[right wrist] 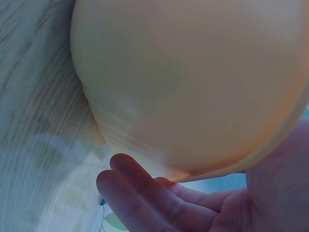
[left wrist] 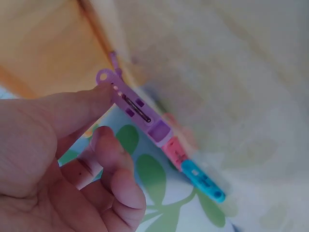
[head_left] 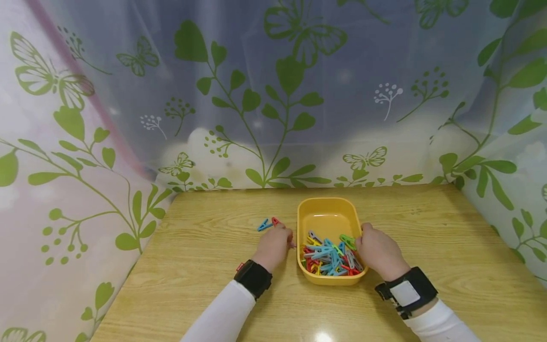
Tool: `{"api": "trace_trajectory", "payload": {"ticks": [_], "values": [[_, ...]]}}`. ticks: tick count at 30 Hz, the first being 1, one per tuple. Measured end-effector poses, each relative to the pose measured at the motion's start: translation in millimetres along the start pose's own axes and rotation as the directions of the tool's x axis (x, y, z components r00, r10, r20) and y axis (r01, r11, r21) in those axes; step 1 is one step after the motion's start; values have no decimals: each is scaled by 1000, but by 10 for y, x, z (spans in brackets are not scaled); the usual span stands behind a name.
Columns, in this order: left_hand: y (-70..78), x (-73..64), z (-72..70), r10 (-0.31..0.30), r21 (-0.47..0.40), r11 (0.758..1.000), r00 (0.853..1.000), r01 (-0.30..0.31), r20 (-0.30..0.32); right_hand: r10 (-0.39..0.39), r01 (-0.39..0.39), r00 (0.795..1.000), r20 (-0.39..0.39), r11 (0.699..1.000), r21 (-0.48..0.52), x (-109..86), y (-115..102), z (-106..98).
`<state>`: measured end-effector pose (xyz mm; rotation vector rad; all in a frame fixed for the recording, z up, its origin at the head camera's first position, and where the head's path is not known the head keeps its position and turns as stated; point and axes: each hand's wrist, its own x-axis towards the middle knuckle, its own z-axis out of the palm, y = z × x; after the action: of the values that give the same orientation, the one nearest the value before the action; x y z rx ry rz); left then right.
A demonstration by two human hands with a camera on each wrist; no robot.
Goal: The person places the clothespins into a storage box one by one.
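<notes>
My left hand (head_left: 273, 248) is just left of the yellow plastic box (head_left: 329, 204). In the left wrist view it pinches a purple clothespin (left wrist: 137, 113) between thumb and forefinger, the other fingers curled below. Past it, a red clothespin (head_left: 277, 222) and a blue clothespin (head_left: 264, 225) lie end to end on the table. My right hand (head_left: 382, 251) grips the box's right rim; its fingers (right wrist: 140, 193) rest against the outer wall in the right wrist view, and the thumb is hidden there. Inside the box, several mixed-colour clothespins (head_left: 329, 256) heap at the near end.
The box stands on a wood-grain table (head_left: 205, 247). A curtain (head_left: 239, 142) printed with green leaves and butterflies hangs along the table's back edge and both sides. A green clothespin (head_left: 348, 242) leans near the box's right wall.
</notes>
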<state>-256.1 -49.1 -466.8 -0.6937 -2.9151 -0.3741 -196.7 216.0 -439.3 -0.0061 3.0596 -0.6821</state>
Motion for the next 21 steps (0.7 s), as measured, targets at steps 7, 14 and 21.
{"api": "trace_trajectory", "payload": {"ticks": [7,14,21], "values": [[62,14,-244,30,10,1000,989,-29,-143,-9,9,1000,-10,1000,1,0,4,5],[343,-84,-491,103,-18,994,981,-107,-163,-4,4,1000,-4,1000,-7,-4,-8,-4],[600,-195,-448,187,-32,981,977,-191,-101,6,-6,1000,7,1000,-3,1,-5,-1]]}}
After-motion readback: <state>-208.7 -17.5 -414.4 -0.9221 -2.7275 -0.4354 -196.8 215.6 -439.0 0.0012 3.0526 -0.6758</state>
